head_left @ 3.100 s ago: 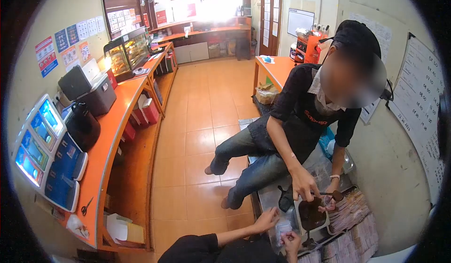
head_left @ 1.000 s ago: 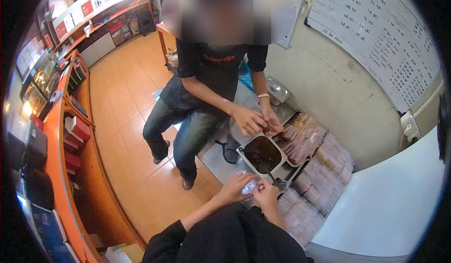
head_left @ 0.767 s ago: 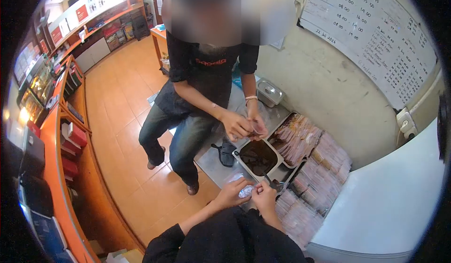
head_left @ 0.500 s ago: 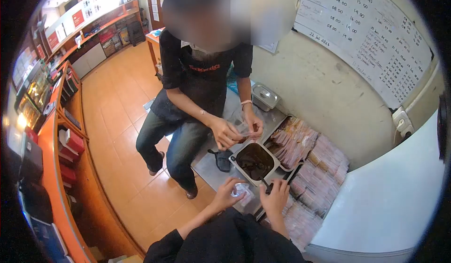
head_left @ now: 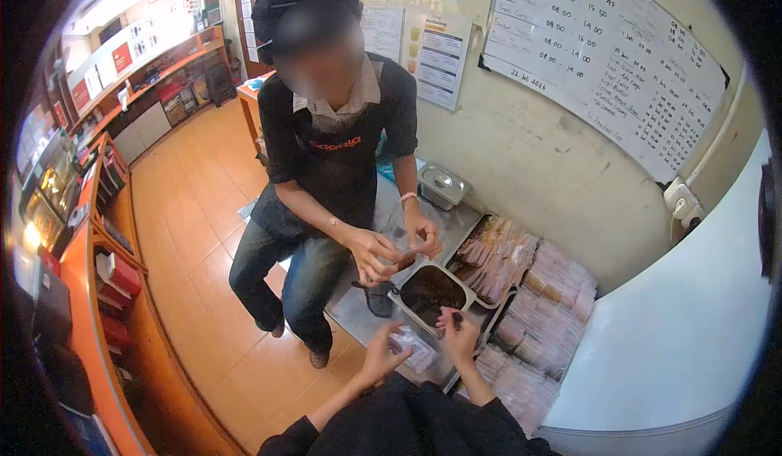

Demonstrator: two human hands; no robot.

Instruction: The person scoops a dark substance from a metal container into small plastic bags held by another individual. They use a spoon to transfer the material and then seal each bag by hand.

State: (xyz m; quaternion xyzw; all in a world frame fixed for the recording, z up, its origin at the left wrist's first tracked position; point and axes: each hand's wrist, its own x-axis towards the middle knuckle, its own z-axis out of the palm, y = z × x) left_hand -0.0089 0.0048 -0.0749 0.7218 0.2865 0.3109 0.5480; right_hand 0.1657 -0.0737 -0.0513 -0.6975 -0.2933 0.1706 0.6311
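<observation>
My left hand (head_left: 383,355) is curled around a small clear plastic bag (head_left: 397,344), with thumb and fingers spread at its mouth. More clear plastic (head_left: 420,353) lies on the metal table just beyond the thumb. My right hand (head_left: 461,337) grips the dark handle of a spoon (head_left: 457,318) at the near right rim of a metal pan (head_left: 399,300). Dark brown sauce (head_left: 432,287) fills part of that pan, and the spoon's bowl is hard to make out. Across from me, a co-worker's two hands (head_left: 376,256) hold a small clear bag above the pan's far edge.
Packed rows of filled plastic packets (head_left: 533,326) lie right of the pan, with another tray of packets (head_left: 493,252) behind. A lidded metal container (head_left: 444,186) stands by the wall. A black object (head_left: 380,300) lies left of the pan. The co-worker (head_left: 342,155) sits opposite.
My right hand has moved up and left over the pan's edge with the spoon. My left hand has shifted slightly left and down. The camera view has tilted upward.
</observation>
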